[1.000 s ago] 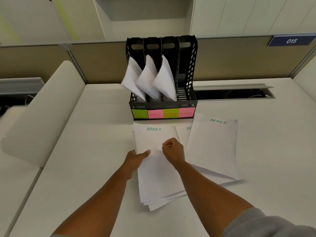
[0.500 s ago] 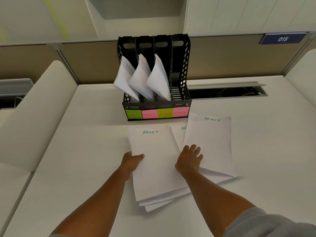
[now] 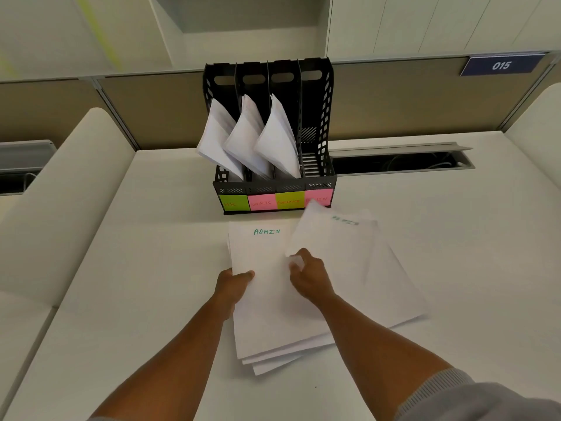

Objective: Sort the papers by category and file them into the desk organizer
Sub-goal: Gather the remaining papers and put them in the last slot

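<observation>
A black four-slot desk organizer [image 3: 317, 95] stands at the back of the desk, with green and pink labels on its front. Its three left slots hold white papers [image 3: 243, 138]; the rightmost slot looks empty. In front lies a stack of white sheets [image 3: 267, 323], the top one headed "ADMIN". My left hand [image 3: 232, 284] grips the stack's left edge. My right hand [image 3: 309, 275] pinches the left edge of a second group of "ADMIN" sheets [image 3: 343, 256], blurred and lifted over the right side of the stack.
The white desk [image 3: 136, 268] spreads out to the left and right. An open cable trough [image 3: 397, 161] runs behind the organizer on the right. A brown partition [image 3: 151, 110] with a blue "015" plate [image 3: 501, 65] closes off the back.
My right hand went from the stack to the right-hand sheets, took hold of their left edge and is now dragging them left and up toward the stack. My left hand stays on the stack's edge.
</observation>
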The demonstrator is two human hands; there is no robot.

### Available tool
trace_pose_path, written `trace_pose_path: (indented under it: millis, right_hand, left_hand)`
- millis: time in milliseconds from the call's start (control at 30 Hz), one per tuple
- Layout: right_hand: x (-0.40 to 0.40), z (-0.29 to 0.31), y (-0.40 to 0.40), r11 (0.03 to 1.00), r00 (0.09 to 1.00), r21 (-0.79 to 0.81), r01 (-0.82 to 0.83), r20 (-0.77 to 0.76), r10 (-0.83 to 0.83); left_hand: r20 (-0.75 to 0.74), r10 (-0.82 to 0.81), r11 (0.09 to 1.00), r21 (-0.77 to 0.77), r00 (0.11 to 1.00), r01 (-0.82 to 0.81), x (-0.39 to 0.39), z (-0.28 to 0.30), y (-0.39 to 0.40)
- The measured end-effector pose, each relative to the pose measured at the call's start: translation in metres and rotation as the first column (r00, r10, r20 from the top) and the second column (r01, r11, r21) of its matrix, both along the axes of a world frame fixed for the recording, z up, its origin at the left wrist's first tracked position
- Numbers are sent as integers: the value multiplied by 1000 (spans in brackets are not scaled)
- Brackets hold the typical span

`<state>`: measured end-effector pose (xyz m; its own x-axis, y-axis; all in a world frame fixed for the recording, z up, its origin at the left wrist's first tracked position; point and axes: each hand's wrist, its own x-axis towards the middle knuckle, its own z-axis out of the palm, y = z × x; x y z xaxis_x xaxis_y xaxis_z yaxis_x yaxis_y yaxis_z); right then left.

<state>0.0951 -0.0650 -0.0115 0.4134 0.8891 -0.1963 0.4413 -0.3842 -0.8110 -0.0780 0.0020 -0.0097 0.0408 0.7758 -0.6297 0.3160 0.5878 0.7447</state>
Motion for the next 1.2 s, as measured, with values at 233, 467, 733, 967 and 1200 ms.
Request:
trace_pose_path:
  millis: [233, 467, 733, 967, 1200]
  right_hand:
    - [-24, 2, 4, 963, 951, 61, -261, -157, 268]
    - [-44, 17, 5, 883, 837, 8, -470, -313, 448]
    - [-28, 12, 4, 985, 983, 100, -142, -105, 153]
    - [5, 3, 0, 981, 924, -154, 118, 380, -52]
    - [16, -2, -9, 909, 881, -370, 194, 474, 4]
  left_hand:
    - [-19, 19, 1000, -24, 1000, -19, 2, 1, 2]
    - [-1, 24, 999, -46, 1000, -24, -3, -4, 0]
    - [-135, 56, 998, 32, 989, -52, -13, -10, 1]
    - [-153, 68, 997, 34, 986, -64, -17, -12, 5]
    - [-150, 50, 998, 29, 987, -46, -16, -13, 8]
